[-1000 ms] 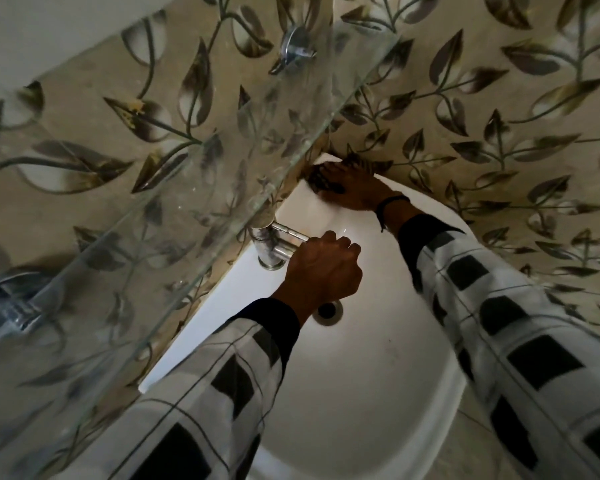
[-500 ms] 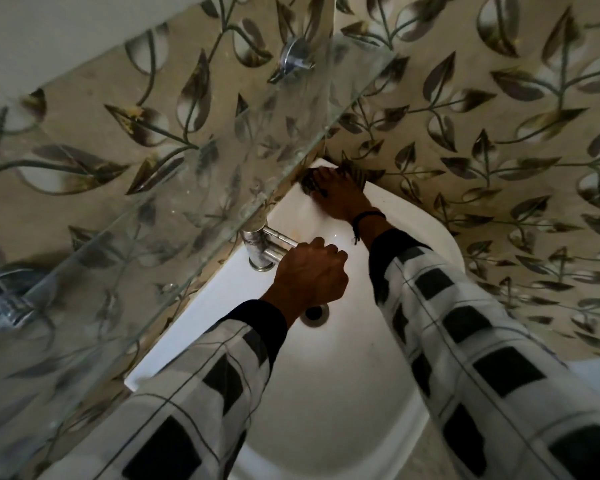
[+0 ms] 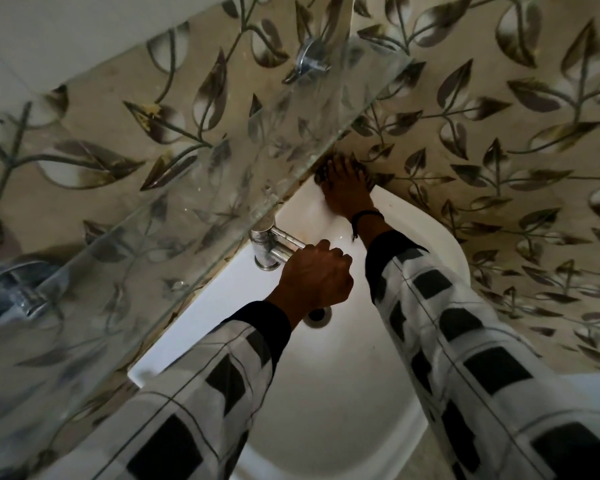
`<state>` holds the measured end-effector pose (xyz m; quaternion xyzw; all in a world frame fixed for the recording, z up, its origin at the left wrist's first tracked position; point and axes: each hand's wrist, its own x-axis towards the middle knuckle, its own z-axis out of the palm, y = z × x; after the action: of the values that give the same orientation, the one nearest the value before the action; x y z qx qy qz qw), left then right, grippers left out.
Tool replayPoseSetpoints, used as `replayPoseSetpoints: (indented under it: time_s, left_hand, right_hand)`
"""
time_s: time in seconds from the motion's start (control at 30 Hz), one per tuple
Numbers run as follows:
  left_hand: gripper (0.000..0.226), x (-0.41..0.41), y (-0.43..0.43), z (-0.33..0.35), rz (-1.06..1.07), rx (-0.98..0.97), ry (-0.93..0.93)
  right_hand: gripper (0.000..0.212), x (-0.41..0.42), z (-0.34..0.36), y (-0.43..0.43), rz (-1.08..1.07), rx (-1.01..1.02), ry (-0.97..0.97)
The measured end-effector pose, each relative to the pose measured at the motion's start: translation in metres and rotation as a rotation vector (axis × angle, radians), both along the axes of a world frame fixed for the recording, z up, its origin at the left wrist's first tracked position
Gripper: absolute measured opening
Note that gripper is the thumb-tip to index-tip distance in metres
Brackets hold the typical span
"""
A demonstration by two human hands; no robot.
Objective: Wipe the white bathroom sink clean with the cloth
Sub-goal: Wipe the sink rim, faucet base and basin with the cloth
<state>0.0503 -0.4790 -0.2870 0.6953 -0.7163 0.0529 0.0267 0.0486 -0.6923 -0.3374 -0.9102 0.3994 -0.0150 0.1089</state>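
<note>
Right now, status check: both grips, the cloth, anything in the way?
Left grip curled round tap. Right grip flat, pressing cloth into sink back corner. Glass shelf overhangs the tap side.

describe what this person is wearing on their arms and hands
Both arms wear white long sleeves with thin dark grid lines and black squares, left sleeve and right sleeve, each ending in a plain dark cuff. A thin black cord band circles the right wrist. The left hand and right hand are ungloved.
</note>
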Motion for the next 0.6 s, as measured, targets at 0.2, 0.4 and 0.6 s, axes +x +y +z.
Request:
replayPoseSetpoints:
  time_s: [0.2,0.4,0.6]
  left_hand:
    - [0.021,0.0,-0.001,-0.003,0.005,-0.005,0.002]
    - [0.023,0.0,-0.001,-0.003,0.024,-0.008,-0.009]
    - [0.021,0.0,-0.002,-0.004,0.044,0.02,-0.009]
  right_hand:
    - [0.062,-0.017,0.001,-0.007,0.102,-0.01,0.046]
    - [0.056,-0.029,0.002,-0.016,0.234,0.015,0.067]
    - [0.059,-0.078,-0.007,-0.01,0.214,-0.054,-0.013]
